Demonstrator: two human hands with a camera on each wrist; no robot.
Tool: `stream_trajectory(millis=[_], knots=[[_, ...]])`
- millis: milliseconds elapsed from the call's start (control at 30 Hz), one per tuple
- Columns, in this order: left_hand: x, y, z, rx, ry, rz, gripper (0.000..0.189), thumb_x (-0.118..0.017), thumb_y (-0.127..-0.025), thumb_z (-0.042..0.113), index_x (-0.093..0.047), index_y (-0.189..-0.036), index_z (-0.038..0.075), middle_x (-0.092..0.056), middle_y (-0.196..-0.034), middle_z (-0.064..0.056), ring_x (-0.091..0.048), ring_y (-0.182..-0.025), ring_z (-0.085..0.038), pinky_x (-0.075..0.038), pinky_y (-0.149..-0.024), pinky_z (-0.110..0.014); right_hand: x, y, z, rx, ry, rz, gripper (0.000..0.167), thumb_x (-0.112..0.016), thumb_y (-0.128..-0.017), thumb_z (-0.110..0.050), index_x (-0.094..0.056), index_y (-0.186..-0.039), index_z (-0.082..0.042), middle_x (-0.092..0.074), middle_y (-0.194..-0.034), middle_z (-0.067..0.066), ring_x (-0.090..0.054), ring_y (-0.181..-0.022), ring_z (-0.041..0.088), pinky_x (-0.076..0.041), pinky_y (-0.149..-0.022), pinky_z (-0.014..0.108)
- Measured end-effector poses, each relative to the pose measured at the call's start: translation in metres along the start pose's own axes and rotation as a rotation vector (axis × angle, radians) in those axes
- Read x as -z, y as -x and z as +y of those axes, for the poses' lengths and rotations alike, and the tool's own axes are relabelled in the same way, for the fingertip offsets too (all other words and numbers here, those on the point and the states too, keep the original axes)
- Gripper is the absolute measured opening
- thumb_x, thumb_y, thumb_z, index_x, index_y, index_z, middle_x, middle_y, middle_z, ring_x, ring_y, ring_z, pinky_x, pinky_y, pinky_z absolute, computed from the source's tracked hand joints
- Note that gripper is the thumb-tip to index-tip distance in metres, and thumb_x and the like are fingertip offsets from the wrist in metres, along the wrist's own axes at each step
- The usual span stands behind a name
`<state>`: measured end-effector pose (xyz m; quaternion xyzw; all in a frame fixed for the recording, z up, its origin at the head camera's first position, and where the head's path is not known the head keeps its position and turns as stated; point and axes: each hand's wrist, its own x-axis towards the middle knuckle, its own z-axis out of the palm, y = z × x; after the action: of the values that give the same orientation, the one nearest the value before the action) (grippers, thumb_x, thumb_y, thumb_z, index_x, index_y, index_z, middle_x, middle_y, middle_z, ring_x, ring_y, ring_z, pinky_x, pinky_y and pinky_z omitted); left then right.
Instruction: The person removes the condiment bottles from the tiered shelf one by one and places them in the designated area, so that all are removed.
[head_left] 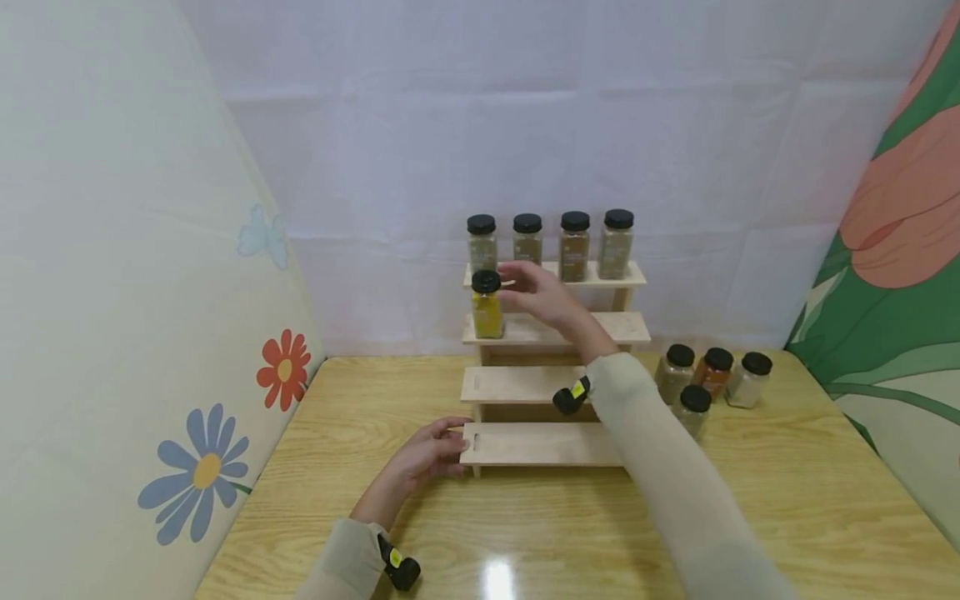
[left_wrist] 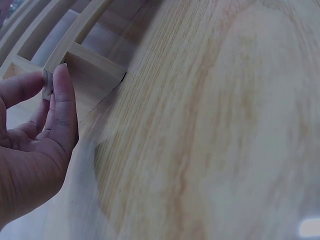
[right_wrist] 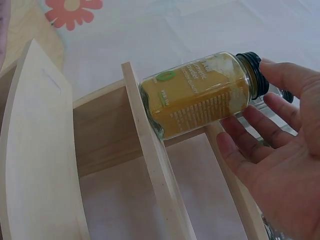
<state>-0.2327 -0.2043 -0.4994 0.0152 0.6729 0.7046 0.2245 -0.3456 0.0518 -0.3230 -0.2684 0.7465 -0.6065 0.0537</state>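
A jar of turmeric powder (head_left: 487, 315) with a black lid stands at the left end of the second tier from the top of a wooden stepped rack (head_left: 547, 443). Beside it is my right hand (head_left: 542, 293), its fingers loosely spread. In the right wrist view, that thumb (right_wrist: 282, 75) is right at the lid and the other fingers lie along the jar's side, not curled round it. My left hand (head_left: 431, 454) pinches the left end of the rack's lowest board (left_wrist: 50, 75) between thumb and fingers.
Several black-lidded spice jars (head_left: 574, 247) line the top tier. More jars, one a red spice jar (head_left: 712, 375), stand grouped on the wooden table (head_left: 810, 500) right of the rack. A white cloth (head_left: 390, 167) hangs behind, with flower-patterned panels (head_left: 202, 471) at the sides.
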Motion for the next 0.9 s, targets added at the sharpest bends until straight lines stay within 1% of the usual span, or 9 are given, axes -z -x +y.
stream_trajectory(millis=[133,367,500,600,700,833,900], knots=[[0.000,0.000,0.000,0.000,0.000,0.003,0.055,-0.060,-0.098,0.003,-0.039,-0.148,-0.005,-0.059,-0.110,-0.008,-0.065,-0.089,-0.016,-0.058,-0.067,-0.025,-0.003,-0.003,-0.001,0.001,-0.019,-0.007,0.054,-0.067,-0.098,-0.009,-0.045,-0.146,0.000,-0.053,-0.142,0.020,-0.054,-0.130,0.034,-0.049,-0.106,0.040],[0.000,-0.002,-0.001,0.000,0.009,0.012,0.054,-0.061,-0.097,0.002,-0.042,-0.147,-0.004,-0.059,-0.110,-0.008,-0.066,-0.089,-0.017,-0.058,-0.067,-0.025,-0.009,-0.007,0.001,-0.038,0.012,0.011,0.055,-0.069,-0.097,-0.014,-0.047,-0.146,-0.007,-0.054,-0.141,0.017,-0.055,-0.129,0.033,-0.049,-0.106,0.043],[0.001,-0.002,-0.002,-0.001,0.009,0.007,0.054,-0.060,-0.097,0.002,-0.041,-0.147,-0.005,-0.059,-0.109,-0.007,-0.065,-0.089,-0.016,-0.058,-0.067,-0.025,-0.014,-0.011,0.003,-0.051,0.026,0.035,0.055,-0.071,-0.096,-0.014,-0.049,-0.146,-0.010,-0.055,-0.139,0.017,-0.057,-0.126,0.033,-0.050,-0.103,0.043],[0.001,-0.002,-0.002,-0.004,0.002,0.003,0.055,-0.060,-0.097,0.002,-0.040,-0.147,-0.005,-0.059,-0.109,-0.007,-0.066,-0.089,-0.016,-0.058,-0.067,-0.025,-0.019,-0.013,0.005,-0.053,0.024,0.045,0.057,-0.073,-0.094,-0.013,-0.049,-0.146,-0.010,-0.056,-0.137,0.016,-0.058,-0.122,0.032,-0.052,-0.099,0.042],[0.000,-0.001,-0.001,0.000,-0.001,0.009,0.055,-0.061,-0.097,0.003,-0.041,-0.147,-0.005,-0.060,-0.110,-0.007,-0.066,-0.089,-0.016,-0.058,-0.067,-0.026,-0.023,-0.016,0.005,-0.029,0.024,0.050,0.057,-0.074,-0.093,-0.010,-0.050,-0.144,-0.007,-0.055,-0.137,0.017,-0.059,-0.119,0.032,-0.053,-0.096,0.040],[0.000,-0.001,-0.001,-0.003,-0.004,0.009,0.055,-0.062,-0.097,0.004,-0.042,-0.147,-0.004,-0.059,-0.110,-0.008,-0.066,-0.089,-0.017,-0.058,-0.068,-0.026,-0.027,-0.017,0.007,0.010,0.041,0.072,0.056,-0.075,-0.091,-0.007,-0.051,-0.143,-0.004,-0.053,-0.138,0.017,-0.058,-0.117,0.032,-0.052,-0.098,0.038],[0.000,-0.001,-0.001,-0.006,-0.001,0.008,0.055,-0.061,-0.097,0.003,-0.041,-0.147,-0.005,-0.059,-0.110,-0.007,-0.066,-0.088,-0.016,-0.058,-0.068,-0.026,-0.028,-0.017,0.007,0.013,0.060,0.084,0.056,-0.075,-0.091,-0.009,-0.052,-0.142,-0.004,-0.054,-0.138,0.016,-0.058,-0.117,0.031,-0.051,-0.100,0.038]])
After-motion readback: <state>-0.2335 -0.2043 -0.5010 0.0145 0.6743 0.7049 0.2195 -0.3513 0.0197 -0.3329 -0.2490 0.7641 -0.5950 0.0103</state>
